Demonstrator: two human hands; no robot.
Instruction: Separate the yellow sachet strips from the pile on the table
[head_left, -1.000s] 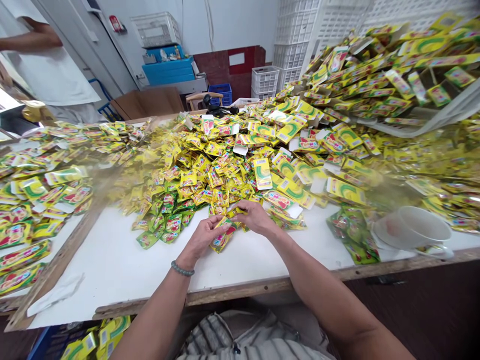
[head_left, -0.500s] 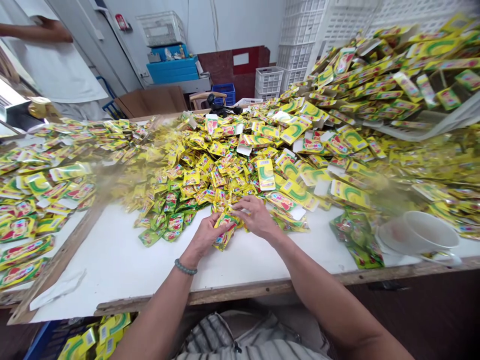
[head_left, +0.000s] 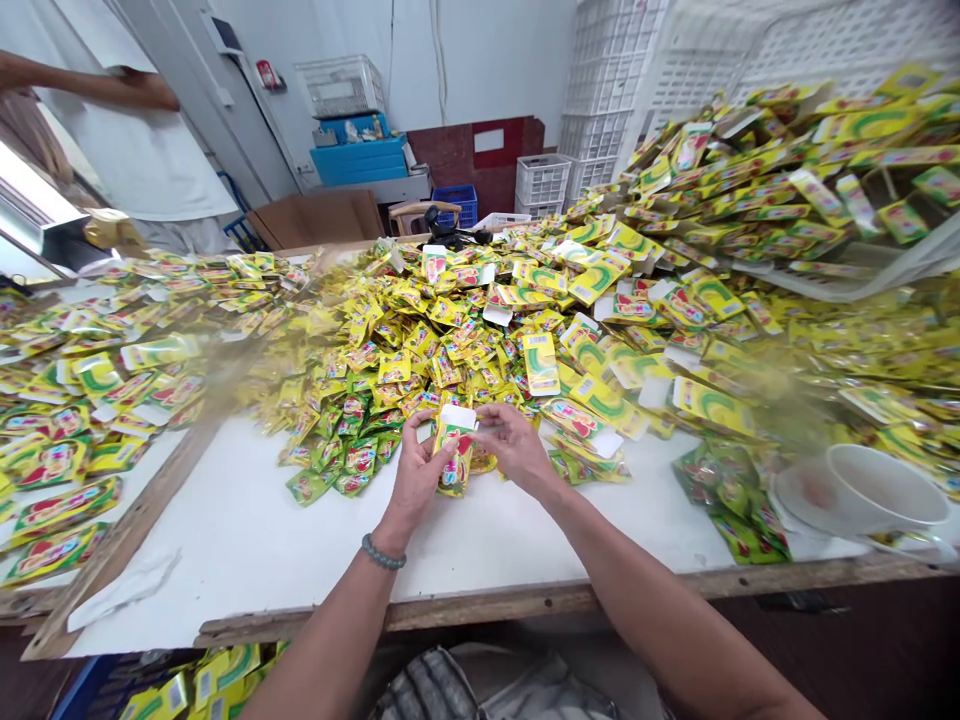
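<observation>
My left hand [head_left: 421, 465] is closed round a small yellow and green carton [head_left: 453, 468] with red print, held upright just above the white tabletop. The carton's white top flap [head_left: 458, 416] stands up. At its upper right, my right hand [head_left: 508, 447] pinches with thumb and fingers at the flap's edge. Right behind the hands lies a heap of small yellow sachets [head_left: 442, 345]. Green sachets [head_left: 360, 450] lie at its front left. A flat yellow carton [head_left: 541, 364] rests on the heap to the right.
A white crate [head_left: 877, 285] tipped on its side spills cartons at right. A clear plastic cup [head_left: 862, 490] stands at the right front. A wooden strip [head_left: 150, 515] divides the table at left, with more cartons beyond. A person [head_left: 142, 140] stands at the far left.
The carton has come upright and its white flap now shows at the top. My right hand has moved slightly right and down, to the carton's edge. The view has shifted slightly.
</observation>
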